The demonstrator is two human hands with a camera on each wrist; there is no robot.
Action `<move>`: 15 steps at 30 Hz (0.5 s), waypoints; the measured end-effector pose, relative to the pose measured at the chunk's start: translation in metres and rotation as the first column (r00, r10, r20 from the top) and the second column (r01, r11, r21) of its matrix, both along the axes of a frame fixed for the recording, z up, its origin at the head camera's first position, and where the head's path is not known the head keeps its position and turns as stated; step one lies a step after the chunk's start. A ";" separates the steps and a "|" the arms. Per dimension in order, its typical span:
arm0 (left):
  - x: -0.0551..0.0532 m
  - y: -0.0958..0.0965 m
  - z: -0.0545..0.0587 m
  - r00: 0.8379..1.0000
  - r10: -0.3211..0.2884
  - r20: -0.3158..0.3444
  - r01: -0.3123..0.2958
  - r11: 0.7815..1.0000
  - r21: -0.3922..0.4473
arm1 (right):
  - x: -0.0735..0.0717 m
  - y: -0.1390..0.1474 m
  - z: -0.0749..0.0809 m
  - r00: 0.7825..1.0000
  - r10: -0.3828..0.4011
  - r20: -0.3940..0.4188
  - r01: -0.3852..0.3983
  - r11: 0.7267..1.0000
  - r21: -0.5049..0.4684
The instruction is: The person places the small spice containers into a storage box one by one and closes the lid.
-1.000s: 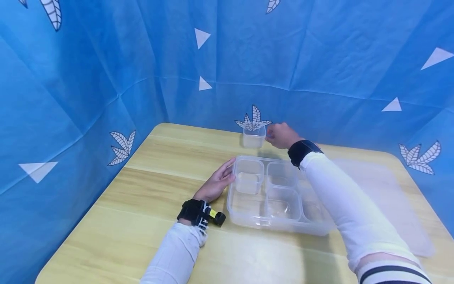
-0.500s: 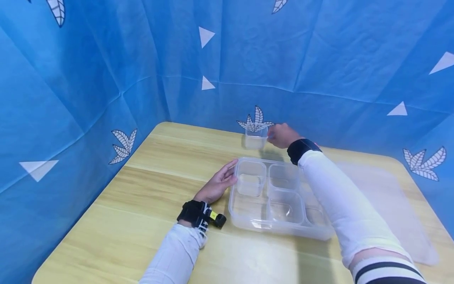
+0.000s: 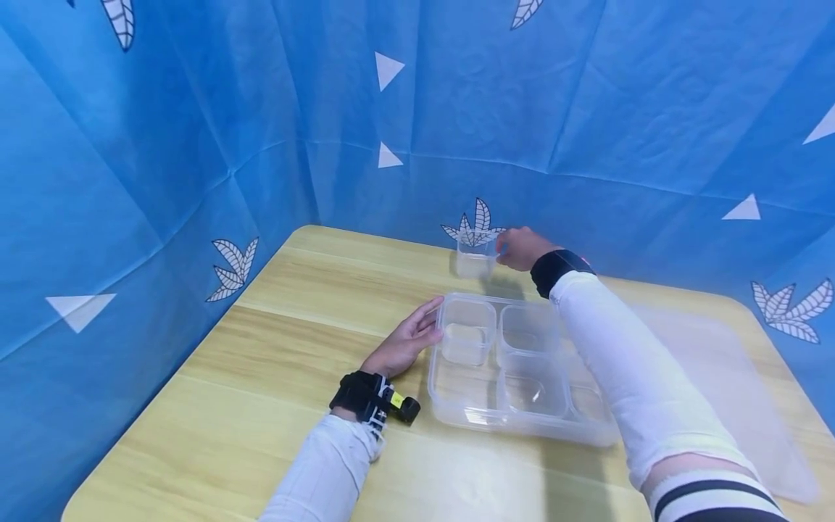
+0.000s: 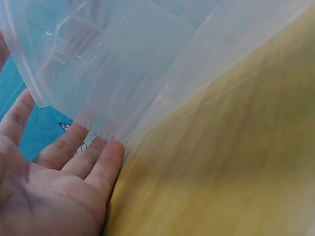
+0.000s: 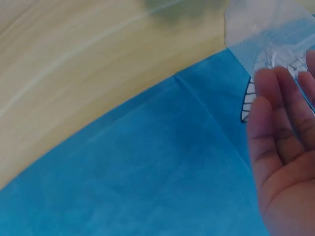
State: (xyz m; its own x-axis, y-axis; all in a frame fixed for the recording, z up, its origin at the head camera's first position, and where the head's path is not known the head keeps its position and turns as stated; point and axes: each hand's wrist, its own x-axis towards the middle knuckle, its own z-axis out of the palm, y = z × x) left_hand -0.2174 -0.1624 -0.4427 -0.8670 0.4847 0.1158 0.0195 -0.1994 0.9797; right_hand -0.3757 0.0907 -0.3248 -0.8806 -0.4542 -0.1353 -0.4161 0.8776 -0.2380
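In the head view my left hand rests against the left side of a large clear plastic food storage box. Its fingers lie loosely extended along the box's outer wall in the left wrist view. My right hand reaches to the table's far edge and pinches the right side of a small clear plastic container, which stands upright. Seen from the right wrist, several fingertips lie on that container's wall; the thumb's contact is mostly hidden. Inside the large box sit several small clear containers.
A translucent flat lid lies on the wooden table at the right, partly behind my right forearm. A blue patterned curtain rises just beyond the table's far and left edges. The right sleeve covers part of the box's right side.
The whole scene has shifted slightly right and down in the head view as the head turned. Both hands stay at the same containers, which have not visibly moved on the table.
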 end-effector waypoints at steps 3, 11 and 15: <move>0.000 0.001 0.000 1.000 0.005 -0.005 -0.005 1.000 -0.001 | 0.001 -0.002 0.003 1.000 0.000 0.015 0.000 1.000 0.024; 0.002 -0.001 0.001 1.000 0.011 0.006 -0.011 1.000 -0.025 | 0.003 -0.006 0.003 0.998 -0.015 0.064 0.010 0.997 0.078; 0.001 -0.001 0.001 1.000 0.001 0.006 -0.001 1.000 -0.027 | 0.002 -0.006 0.002 0.997 0.011 0.075 -0.020 0.994 0.111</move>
